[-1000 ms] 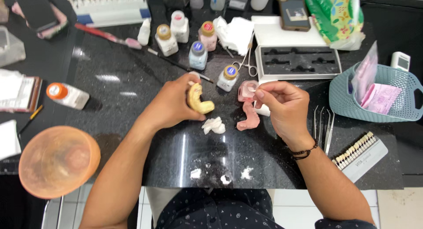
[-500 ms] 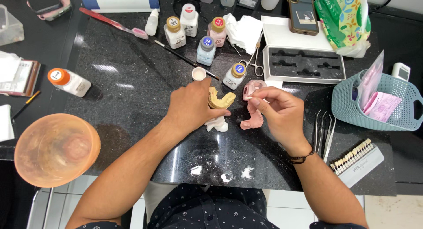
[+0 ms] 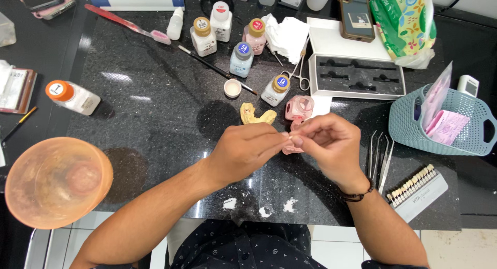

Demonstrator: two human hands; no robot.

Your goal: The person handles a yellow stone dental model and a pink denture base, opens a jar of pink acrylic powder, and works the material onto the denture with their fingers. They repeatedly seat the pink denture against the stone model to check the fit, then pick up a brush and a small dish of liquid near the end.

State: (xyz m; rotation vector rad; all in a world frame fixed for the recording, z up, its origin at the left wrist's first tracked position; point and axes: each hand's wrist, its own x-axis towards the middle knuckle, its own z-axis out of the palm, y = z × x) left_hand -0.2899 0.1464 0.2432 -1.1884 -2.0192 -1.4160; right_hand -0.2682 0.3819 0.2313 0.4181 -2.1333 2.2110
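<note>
Left hand point(image 3: 247, 151), right hand point(image 3: 329, 144) pinch small pale tooth piece point(image 3: 291, 138)

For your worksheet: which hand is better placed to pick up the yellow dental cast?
Left, probably: the left hand lies just below the yellow dental cast, while the right hand sits farther right, beside the pink piece.

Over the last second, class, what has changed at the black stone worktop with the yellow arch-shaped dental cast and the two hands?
The left hand let go of the yellow arch-shaped dental cast, which now lies on the black worktop. That hand moved right to meet the right hand, fingertips pinching together over the pink wax piece. The small bottles, tweezers and orange bowl kept their places.
</note>
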